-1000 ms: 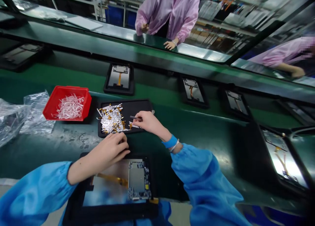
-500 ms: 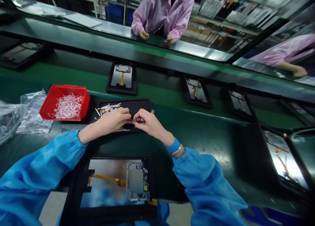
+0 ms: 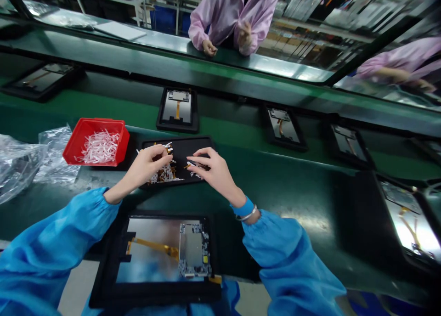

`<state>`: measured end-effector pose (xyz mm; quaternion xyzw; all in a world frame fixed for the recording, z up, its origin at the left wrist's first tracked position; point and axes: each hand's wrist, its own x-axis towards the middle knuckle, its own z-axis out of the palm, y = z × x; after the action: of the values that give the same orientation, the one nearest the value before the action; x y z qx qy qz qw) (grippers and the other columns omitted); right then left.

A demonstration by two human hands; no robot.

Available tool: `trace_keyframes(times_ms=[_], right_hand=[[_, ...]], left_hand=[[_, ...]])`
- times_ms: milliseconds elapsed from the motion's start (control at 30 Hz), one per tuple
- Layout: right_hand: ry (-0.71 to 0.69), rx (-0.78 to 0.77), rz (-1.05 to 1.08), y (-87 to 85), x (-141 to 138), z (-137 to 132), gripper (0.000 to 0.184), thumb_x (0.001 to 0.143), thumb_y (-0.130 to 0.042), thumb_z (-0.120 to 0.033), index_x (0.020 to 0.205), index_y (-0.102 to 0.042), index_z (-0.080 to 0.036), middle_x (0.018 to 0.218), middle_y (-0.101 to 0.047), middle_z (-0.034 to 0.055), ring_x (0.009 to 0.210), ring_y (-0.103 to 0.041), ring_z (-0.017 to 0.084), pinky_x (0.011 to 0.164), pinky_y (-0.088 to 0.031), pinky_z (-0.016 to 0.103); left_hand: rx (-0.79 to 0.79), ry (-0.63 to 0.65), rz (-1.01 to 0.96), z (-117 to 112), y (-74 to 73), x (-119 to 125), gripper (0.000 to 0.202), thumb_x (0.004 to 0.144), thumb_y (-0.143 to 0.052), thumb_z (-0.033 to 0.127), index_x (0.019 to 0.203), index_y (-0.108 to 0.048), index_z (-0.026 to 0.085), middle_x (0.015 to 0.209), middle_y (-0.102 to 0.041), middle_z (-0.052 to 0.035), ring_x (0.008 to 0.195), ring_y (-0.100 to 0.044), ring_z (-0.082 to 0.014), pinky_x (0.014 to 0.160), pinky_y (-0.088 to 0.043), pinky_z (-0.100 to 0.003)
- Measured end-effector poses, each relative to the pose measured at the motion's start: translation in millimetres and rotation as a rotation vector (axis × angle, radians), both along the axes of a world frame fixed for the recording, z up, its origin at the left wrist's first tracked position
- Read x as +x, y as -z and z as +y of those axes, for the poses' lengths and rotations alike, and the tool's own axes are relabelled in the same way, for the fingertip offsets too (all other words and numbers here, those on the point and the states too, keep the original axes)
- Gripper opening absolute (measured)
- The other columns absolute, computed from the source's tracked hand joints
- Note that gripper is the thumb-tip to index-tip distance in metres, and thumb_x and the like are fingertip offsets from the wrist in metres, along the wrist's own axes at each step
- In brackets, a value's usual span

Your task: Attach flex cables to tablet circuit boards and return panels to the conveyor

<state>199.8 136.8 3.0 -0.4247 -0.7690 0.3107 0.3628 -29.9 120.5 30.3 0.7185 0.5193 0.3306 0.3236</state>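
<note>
My left hand (image 3: 148, 166) hangs over a heap of small foil-backed strips with amber flex tails (image 3: 164, 172), its fingertips pinched close together. Whether they hold a strip is hidden. The heap lies on a black tray (image 3: 182, 146). My right hand (image 3: 213, 169) rests at the tray's right part, its fingers closed on dark tweezers (image 3: 197, 165) near a few loose strips. Below both hands, a black fixture (image 3: 155, 299) holds a glass display panel (image 3: 148, 265), with an amber flex cable (image 3: 155, 246) running to a circuit board (image 3: 193, 251).
A red plastic bin (image 3: 87, 156) of white peeled backing strips stands left of the tray, with clear plastic bags (image 3: 17, 169) beyond it. More panels in black fixtures (image 3: 177, 110) ride the green conveyor belt. A co-worker in a pink smock (image 3: 234, 17) stands across the line.
My hands have drawn apart, the left moving left over the heap. The right hand's fingers have shifted on the tray. The co-worker's one hand has risen toward the chest.
</note>
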Motion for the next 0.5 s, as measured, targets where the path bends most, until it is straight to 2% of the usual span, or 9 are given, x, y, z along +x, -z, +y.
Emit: trace_keyframes(times_ms=[67, 100, 167, 267, 400, 467, 500], right_hand=[[0.036, 0.017, 0.074, -6.9, -3.5, -13.1, 0.024, 0.084, -0.076, -0.032, 0.106, -0.078, -0.023, 0.100, -0.066, 0.0060, 0.067, -0.062, 0.012, 0.066, -0.052, 0.029], [0.017, -0.052, 0.121, -11.0, -5.8, -20.5, 0.029, 0.084, -0.076, -0.037, 0.109, -0.077, -0.024, 0.096, -0.067, 0.0046, 0.062, -0.062, 0.011, 0.062, -0.051, 0.028], [-0.075, -0.282, 0.213, -19.4, -9.9, -34.7, 0.038, 0.082, -0.075, -0.049, 0.110, -0.076, -0.023, 0.082, -0.070, 0.0018, 0.053, -0.062, 0.011, 0.052, -0.046, 0.026], [-0.180, -0.564, 0.362, -28.6, -10.4, -49.0, 0.045, 0.076, -0.077, -0.057, 0.102, -0.077, -0.019, 0.066, -0.072, 0.0013, 0.057, -0.070, 0.017, 0.051, -0.045, 0.025], [-0.167, -0.725, 0.430, -27.8, 4.4, -59.6, 0.038, 0.083, -0.073, -0.052, 0.093, -0.076, -0.016, 0.066, -0.074, 0.0042, 0.039, -0.057, 0.009, 0.038, -0.033, 0.022], [-0.162, -0.735, 0.427, -23.5, 15.8, -68.1, 0.031, 0.086, -0.072, -0.045, 0.095, -0.075, -0.015, 0.069, -0.075, 0.0042, 0.043, -0.061, 0.010, 0.043, -0.041, 0.022], [-0.148, -0.718, 0.420, -21.1, 21.4, -73.9, 0.027, 0.087, -0.072, -0.041, 0.095, -0.074, -0.016, 0.072, -0.076, 0.0041, 0.049, -0.067, 0.012, 0.050, -0.047, 0.023]], left_hand=[[0.011, -0.019, -0.031, -11.0, -3.2, 5.5, 0.034, 0.091, -0.052, 0.040, 0.066, -0.049, 0.018, 0.067, -0.047, 0.0024, 0.066, -0.044, -0.0128, 0.063, -0.033, -0.026], [0.015, -0.008, -0.046, -16.6, -5.0, 9.3, 0.035, 0.091, -0.052, 0.040, 0.065, -0.051, 0.018, 0.067, -0.048, 0.0022, 0.066, -0.044, -0.0128, 0.063, -0.033, -0.027], [0.007, 0.041, -0.078, -26.8, -8.6, 18.2, 0.035, 0.091, -0.054, 0.041, 0.064, -0.054, 0.017, 0.067, -0.048, 0.0020, 0.066, -0.045, -0.0128, 0.063, -0.033, -0.027], [-0.040, 0.124, -0.132, -38.3, -13.0, 30.9, 0.035, 0.091, -0.055, 0.040, 0.065, -0.058, 0.018, 0.066, -0.048, 0.0024, 0.065, -0.046, -0.0123, 0.062, -0.034, -0.026], [-0.113, 0.280, -0.161, -50.1, -20.1, 36.7, 0.027, 0.094, -0.056, 0.034, 0.073, -0.065, 0.019, 0.069, -0.056, 0.0027, 0.068, -0.050, -0.0119, 0.063, -0.037, -0.026], [-0.131, 0.376, -0.134, -56.0, -26.5, 27.2, 0.027, 0.097, -0.055, 0.031, 0.075, -0.065, 0.020, 0.071, -0.060, 0.0032, 0.068, -0.052, -0.0114, 0.064, -0.039, -0.026], [-0.123, 0.370, -0.108, -58.8, -30.3, 17.9, 0.026, 0.097, -0.055, 0.030, 0.075, -0.065, 0.020, 0.072, -0.061, 0.0036, 0.068, -0.053, -0.0112, 0.064, -0.040, -0.026]])
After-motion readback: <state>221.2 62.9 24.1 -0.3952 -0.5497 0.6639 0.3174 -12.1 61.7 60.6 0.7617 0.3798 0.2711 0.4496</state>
